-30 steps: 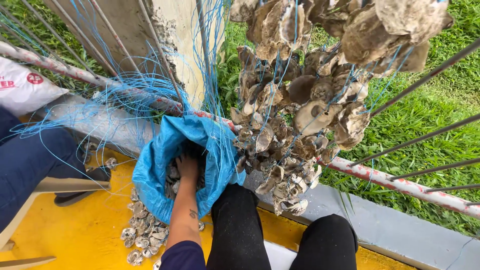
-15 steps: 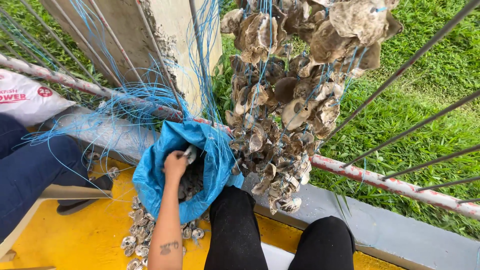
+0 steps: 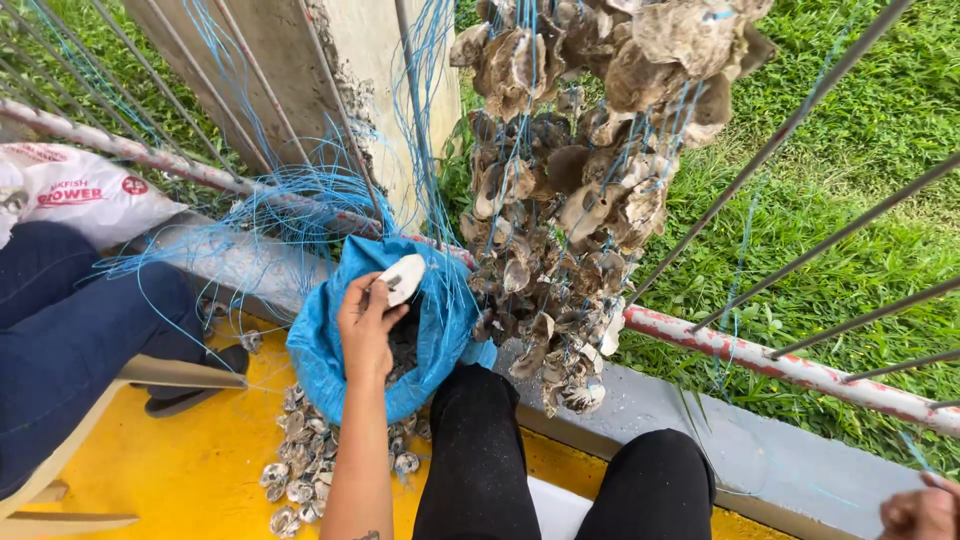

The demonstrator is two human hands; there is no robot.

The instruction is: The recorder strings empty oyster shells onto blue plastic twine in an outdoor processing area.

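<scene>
Head view: one white shell (image 3: 403,278) pinched in my left hand (image 3: 366,325) above one blue sack (image 3: 330,350).
Fingers curl snugly round it; my right hand (image 3: 920,512), far from the sack, looks clenched.

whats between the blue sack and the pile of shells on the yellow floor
Nothing separate, by the head view: the blue sack hangs down onto the loose shells on the yellow floor, its bottom edge overlapping them.

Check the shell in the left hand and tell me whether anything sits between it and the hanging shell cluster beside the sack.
The left hand holds a pale shell above the open blue sack. Between it and the hanging shell cluster lie the sack's raised right edge and loose blue strings; nothing else visibly intervenes.
</scene>
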